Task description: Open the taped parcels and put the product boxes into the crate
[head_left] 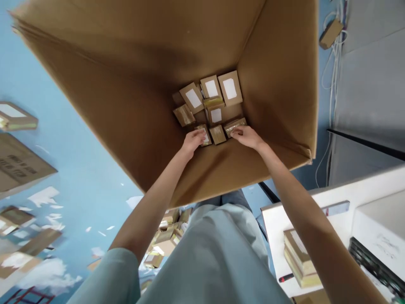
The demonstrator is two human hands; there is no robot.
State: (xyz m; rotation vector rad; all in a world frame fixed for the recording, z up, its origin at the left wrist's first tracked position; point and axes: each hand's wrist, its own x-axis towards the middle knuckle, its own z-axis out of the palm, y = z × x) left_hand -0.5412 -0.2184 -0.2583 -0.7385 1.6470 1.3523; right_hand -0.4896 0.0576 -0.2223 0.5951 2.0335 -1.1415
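Note:
Both my arms reach down into a large, deep cardboard carton (202,185). My left hand (193,142) has its fingers closed at the left edge of a small labelled cardboard box (207,137) on the carton's bottom. At the right, my right hand (247,136) grips the near side of a small taped cardboard box (234,125). Between the hands lies another small brown box (217,134). Farther in are several boxes with white labels, among them a labelled box (230,88) in the far right corner. A tape-wrapped box (184,115) lies tilted at the left.
On the right, a white table (275,236) holds stacked boxes (300,257) and a red-and-black tool (286,278). Paper scraps (44,196) and boxes litter the blue floor (95,185). More boxes (164,240) lie by my body. White cables (335,76) hang at the upper right.

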